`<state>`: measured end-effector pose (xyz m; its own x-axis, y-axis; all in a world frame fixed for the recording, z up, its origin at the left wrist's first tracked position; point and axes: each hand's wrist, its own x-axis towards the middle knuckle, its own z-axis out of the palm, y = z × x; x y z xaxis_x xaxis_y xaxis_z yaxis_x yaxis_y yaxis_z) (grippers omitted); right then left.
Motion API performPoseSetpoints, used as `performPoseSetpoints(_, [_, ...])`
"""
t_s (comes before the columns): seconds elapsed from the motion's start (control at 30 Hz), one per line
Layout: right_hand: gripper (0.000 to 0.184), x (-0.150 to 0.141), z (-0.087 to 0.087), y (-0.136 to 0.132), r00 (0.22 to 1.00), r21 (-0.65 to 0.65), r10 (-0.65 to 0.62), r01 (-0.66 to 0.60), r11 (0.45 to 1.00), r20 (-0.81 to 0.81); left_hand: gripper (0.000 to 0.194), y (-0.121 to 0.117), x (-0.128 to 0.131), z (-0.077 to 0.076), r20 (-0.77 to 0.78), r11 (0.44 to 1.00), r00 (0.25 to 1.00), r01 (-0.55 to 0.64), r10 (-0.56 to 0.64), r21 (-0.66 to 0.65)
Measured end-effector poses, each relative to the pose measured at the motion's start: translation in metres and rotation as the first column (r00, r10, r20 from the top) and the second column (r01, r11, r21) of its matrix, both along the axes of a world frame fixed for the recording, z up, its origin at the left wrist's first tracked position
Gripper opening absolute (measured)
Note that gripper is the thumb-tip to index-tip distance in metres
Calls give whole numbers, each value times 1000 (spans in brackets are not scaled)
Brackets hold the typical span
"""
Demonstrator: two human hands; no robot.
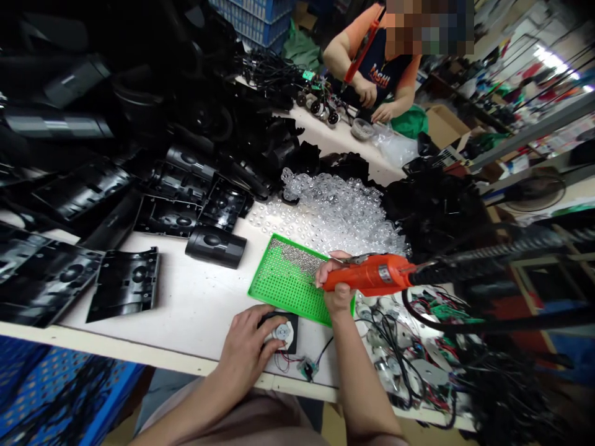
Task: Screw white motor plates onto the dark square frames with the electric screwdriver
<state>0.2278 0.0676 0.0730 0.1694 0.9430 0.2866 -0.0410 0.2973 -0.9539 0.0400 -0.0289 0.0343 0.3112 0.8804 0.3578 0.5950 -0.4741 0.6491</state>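
Observation:
My right hand (339,294) is wrapped round an orange electric screwdriver (376,275). Its tip end points toward the screws in a green perforated tray (279,291). Small silver screws (297,259) lie mostly along the tray's far side. Closer to the table's front edge, my left hand (248,337) grips a small black housing (292,322) with a round silver motor (282,333) in it. Fingers hide part of the housing. Thin wires run from the motor to a small circuit board (307,368) on the table.
Black curved plastic shells (125,282) cover the left side, heaped higher behind. Transparent plastic pieces (344,204) are piled beyond the tray. Motors with wires (395,347) crowd the right. Across the table, a co-worker (381,80) handles parts near another orange screwdriver (365,52).

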Motion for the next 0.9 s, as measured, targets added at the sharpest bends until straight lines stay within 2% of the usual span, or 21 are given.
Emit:
performPoseSetpoints(0.07, [63,-1,4,0,1000,23,-13,13,1000,-9,26,-1,0,-1,-2,1000,1000,0,0,-17])
performPoseSetpoints(0.13, [61,-2,16,-1,999,57,-37,40,998,-38,26,-1,0,-2,-3,999,1000,2,-2,-40])
performPoseSetpoints(0.27, [64,-6,56,-11,997,114,-47,53,992,-54,28,-3,-2,-2,10,999,1000,16,-15,-48])
performPoseSetpoints(0.4, [76,-14,85,-30,999,78,37,-36,996,-12,46,-6,-4,8,49,999,999,-8,10,-48])
performPoseSetpoints(0.5, [73,-22,89,-42,984,46,112,-107,993,-141,50,-5,-6,19,112,999,993,-33,31,18])
performPoseSetpoints(0.6, [69,-32,90,-49,930,38,179,-177,984,-320,43,2,-4,29,149,999,989,20,-27,50])
performPoseSetpoints(0.73, [73,-43,96,-52,879,15,197,-212,977,-434,27,10,-1,41,140,992,985,108,-97,-72])
performPoseSetpoints(0.9, [72,-46,99,-52,841,43,205,-212,976,-502,30,9,-6,50,212,956,974,136,-80,-261])
